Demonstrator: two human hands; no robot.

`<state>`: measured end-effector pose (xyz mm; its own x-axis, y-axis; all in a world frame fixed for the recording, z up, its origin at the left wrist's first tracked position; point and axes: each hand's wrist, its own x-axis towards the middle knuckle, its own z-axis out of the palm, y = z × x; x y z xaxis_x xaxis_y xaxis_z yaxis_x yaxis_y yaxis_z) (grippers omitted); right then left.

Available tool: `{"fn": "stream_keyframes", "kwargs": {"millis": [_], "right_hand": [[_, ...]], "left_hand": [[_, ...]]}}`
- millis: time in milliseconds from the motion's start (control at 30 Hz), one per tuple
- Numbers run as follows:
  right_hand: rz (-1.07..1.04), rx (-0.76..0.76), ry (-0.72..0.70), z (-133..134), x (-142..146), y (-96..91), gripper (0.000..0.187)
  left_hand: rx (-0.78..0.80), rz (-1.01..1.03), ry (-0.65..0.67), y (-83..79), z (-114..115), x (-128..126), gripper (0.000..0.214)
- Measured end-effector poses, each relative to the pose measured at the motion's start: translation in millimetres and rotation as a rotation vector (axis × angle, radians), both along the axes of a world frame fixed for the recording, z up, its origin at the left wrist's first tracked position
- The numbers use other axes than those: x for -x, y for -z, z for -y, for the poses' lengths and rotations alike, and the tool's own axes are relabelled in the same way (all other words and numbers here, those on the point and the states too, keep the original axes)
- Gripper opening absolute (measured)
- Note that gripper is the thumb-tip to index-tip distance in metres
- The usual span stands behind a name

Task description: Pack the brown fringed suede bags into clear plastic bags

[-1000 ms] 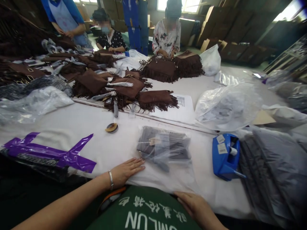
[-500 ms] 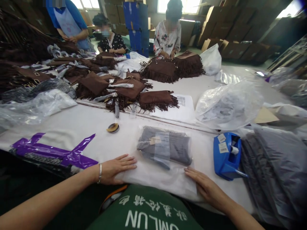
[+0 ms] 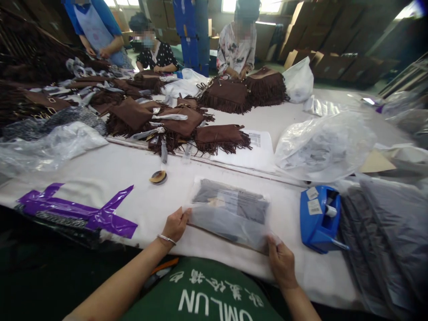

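Note:
A clear plastic bag [image 3: 230,211] holding a folded dark grey garment lies on the white table [image 3: 140,205] right in front of me. My left hand [image 3: 175,225] pinches the bag's near left corner. My right hand [image 3: 281,261] grips its near right corner. The near flap of the bag is folded up and over toward the garment between my two hands.
A blue tape dispenser [image 3: 319,218] stands right of the bag, beside a stack of bagged grey garments [image 3: 384,236]. Purple tape strips [image 3: 80,211] lie at left, with a small round tin [image 3: 158,177] beyond. Brown fringed bags [image 3: 177,125] cover the far table, where three people work.
Both hands went from lying flat on the bag's near flap to gripping its corners. The flap has been lifted and folded toward the garment.

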<state>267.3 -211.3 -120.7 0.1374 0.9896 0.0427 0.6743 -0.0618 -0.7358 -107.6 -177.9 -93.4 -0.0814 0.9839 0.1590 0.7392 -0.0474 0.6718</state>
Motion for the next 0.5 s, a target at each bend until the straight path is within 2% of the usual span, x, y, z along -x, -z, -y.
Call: {"fn": "stream_keyframes", "kwargs": {"millis": [100, 200, 267, 333, 400, 433, 500], "right_hand": [[0.107, 0.050, 0.063, -7, 16, -10.4, 0.042], [0.196, 0.102, 0.069, -12, 22, -18.1, 0.039], [0.232, 0.089, 0.053, -14, 22, -18.3, 0.040], [0.254, 0.073, 0.043, -13, 21, -15.9, 0.040], [0.253, 0.076, 0.034, -14, 22, -13.7, 0.041], [0.246, 0.081, 0.033, -14, 22, -13.3, 0.041], [0.220, 0.090, 0.040, -17, 22, -14.8, 0.041]], "left_hand": [[0.049, -0.052, -0.131, -0.5, -10, 0, 0.035], [0.088, -0.126, -0.186, -10.4, -19, 19, 0.032], [-0.021, -0.186, -0.188, -24.8, -22, 27, 0.026], [-0.219, -0.208, -0.102, -42.2, -24, 19, 0.018], [-0.347, -0.209, 0.095, -55.1, -28, -4, 0.020], [-0.353, -0.212, 0.207, -57.4, -31, -20, 0.022], [-0.307, -0.213, 0.371, -52.1, -38, -49, 0.015]]}}
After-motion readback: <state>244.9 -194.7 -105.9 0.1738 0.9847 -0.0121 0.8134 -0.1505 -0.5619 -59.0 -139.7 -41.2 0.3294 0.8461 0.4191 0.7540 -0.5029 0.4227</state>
